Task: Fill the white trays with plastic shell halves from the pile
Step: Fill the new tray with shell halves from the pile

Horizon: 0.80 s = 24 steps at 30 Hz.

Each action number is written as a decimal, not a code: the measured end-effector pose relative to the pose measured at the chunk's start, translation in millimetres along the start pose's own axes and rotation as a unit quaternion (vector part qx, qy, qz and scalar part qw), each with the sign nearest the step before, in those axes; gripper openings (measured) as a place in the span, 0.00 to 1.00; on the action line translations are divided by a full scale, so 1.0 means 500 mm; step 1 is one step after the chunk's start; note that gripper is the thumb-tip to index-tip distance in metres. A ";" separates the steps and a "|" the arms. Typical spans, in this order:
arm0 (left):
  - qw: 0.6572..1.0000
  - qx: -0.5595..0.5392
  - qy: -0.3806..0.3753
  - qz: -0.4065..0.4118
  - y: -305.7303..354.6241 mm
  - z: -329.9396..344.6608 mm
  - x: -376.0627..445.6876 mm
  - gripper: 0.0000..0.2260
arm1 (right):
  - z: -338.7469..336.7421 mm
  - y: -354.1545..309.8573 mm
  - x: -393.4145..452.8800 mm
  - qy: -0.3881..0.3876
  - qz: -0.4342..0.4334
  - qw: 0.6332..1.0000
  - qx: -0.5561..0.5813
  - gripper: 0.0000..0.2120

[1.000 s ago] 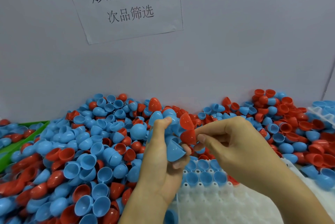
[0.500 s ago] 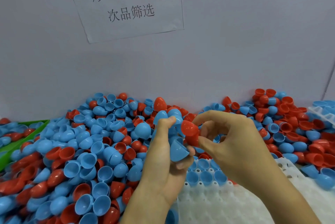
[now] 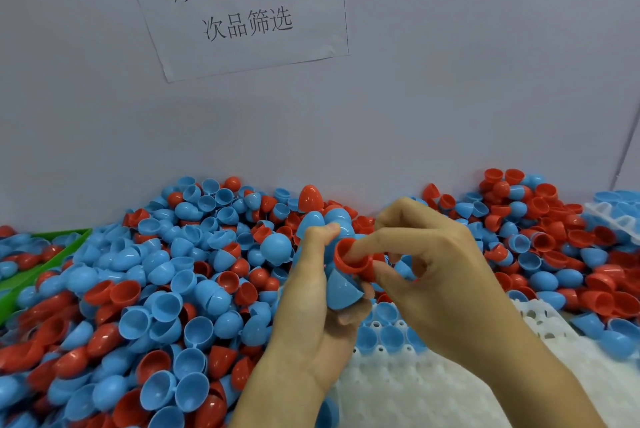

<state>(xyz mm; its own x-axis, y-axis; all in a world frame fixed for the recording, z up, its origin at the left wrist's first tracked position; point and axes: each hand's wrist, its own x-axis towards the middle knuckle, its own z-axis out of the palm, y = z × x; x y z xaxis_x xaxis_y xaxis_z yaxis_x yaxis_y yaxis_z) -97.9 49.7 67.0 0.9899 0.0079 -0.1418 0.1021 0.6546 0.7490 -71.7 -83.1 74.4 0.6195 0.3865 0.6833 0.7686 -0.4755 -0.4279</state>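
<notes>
A deep pile of blue and red shell halves (image 3: 166, 292) covers the bench against the wall. My left hand (image 3: 311, 320) grips a blue shell half (image 3: 341, 290), with more blue ones bunched above its thumb. My right hand (image 3: 426, 275) holds a red shell half (image 3: 349, 263), its index finger poked into the open side and its thumb underneath. Both hands hover over the white tray (image 3: 433, 389), whose far row holds a few blue halves (image 3: 391, 337) seated in pockets.
A green bin (image 3: 45, 261) with more shells sits at far left. A second white tray (image 3: 613, 219) carrying blue halves lies at far right. A paper sign (image 3: 239, 1) hangs on the grey wall behind the pile.
My right hand has turned the red shell half, and its index finger now sits inside the cup instead of pinching the outside. My left hand keeps its hold on the blue halves.
</notes>
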 end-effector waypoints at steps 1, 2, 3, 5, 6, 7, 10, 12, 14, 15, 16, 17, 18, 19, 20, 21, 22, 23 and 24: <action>1.000 0.003 0.003 -0.002 -0.001 0.000 0.001 0.11 | 0.001 0.002 -0.001 -0.006 0.007 1.000 -0.011 0.18; 1.000 0.004 0.004 -0.005 -0.002 -0.001 0.001 0.12 | 0.001 0.004 -0.002 -0.009 0.016 1.000 -0.021 0.16; 1.000 0.003 0.005 -0.007 -0.002 -0.001 0.001 0.12 | -0.001 0.007 -0.003 -0.010 0.026 0.999 -0.028 0.15; 1.000 -0.001 0.010 -0.011 -0.002 -0.001 0.001 0.15 | -0.012 0.009 -0.005 -0.003 0.038 0.999 -0.030 0.10; 1.000 -0.003 0.015 -0.010 -0.001 -0.001 0.002 0.18 | -0.020 0.009 -0.005 0.002 0.044 0.999 -0.033 0.08; 1.000 -0.006 0.018 -0.008 0.000 -0.003 0.003 0.20 | -0.030 0.009 -0.005 0.011 0.050 0.998 -0.038 0.06; 1.000 0.000 0.010 0.007 0.004 -0.008 0.006 0.21 | -0.062 0.017 -0.015 0.048 0.082 0.994 -0.047 0.06; 1.000 0.005 0.004 0.014 0.008 -0.012 0.007 0.19 | -0.084 0.033 -0.026 0.038 0.120 0.989 -0.073 0.07; 1.000 0.003 0.000 0.022 0.010 -0.014 0.008 0.20 | -0.105 0.064 -0.036 -0.015 0.171 0.977 -0.128 0.06; 1.000 0.001 0.000 0.025 0.012 -0.013 0.007 0.21 | -0.116 0.082 -0.039 -0.046 0.197 0.967 -0.155 0.05; 1.000 0.000 0.000 0.028 0.014 -0.013 0.006 0.21 | -0.127 0.100 -0.042 -0.073 0.221 0.956 -0.177 0.05; 1.000 -0.002 0.001 0.031 0.015 -0.012 0.004 0.20 | -0.137 0.118 -0.043 -0.102 0.241 0.944 -0.199 0.04; 0.999 -0.002 0.002 0.033 0.017 -0.012 0.002 0.19 | -0.146 0.134 -0.045 -0.135 0.258 0.931 -0.218 0.03; 0.999 -0.003 0.002 0.034 0.019 -0.011 0.000 0.17 | -0.149 0.149 -0.046 -0.172 0.273 0.916 -0.236 0.04; 0.999 -0.004 0.002 0.035 0.021 -0.011 -0.003 0.14 | -0.148 0.161 -0.048 -0.206 0.281 0.903 -0.251 0.05; 0.999 -0.006 0.002 0.035 0.023 -0.010 -0.005 0.11 | -0.141 0.172 -0.051 -0.235 0.284 0.892 -0.263 0.05; 0.999 -0.008 0.000 0.036 0.025 -0.010 -0.007 0.09 | -0.129 0.181 -0.055 -0.260 0.281 0.883 -0.271 0.06; 0.999 -0.009 -0.001 0.036 0.028 -0.009 -0.009 0.09 | -0.112 0.188 -0.059 -0.283 0.276 0.875 -0.281 0.05; 0.999 -0.009 -0.001 0.036 0.029 -0.008 -0.010 0.10 | -0.092 0.191 -0.063 -0.305 0.270 0.865 -0.294 0.05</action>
<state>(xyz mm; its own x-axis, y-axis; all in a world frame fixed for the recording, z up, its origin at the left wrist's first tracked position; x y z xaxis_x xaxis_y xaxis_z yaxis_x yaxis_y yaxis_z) -101.8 62.2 75.9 0.9947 0.0551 -0.0866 0.0280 0.6658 0.7456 -25.4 -176.9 39.1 0.9697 0.2415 -0.0377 0.2373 -0.9672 -0.0907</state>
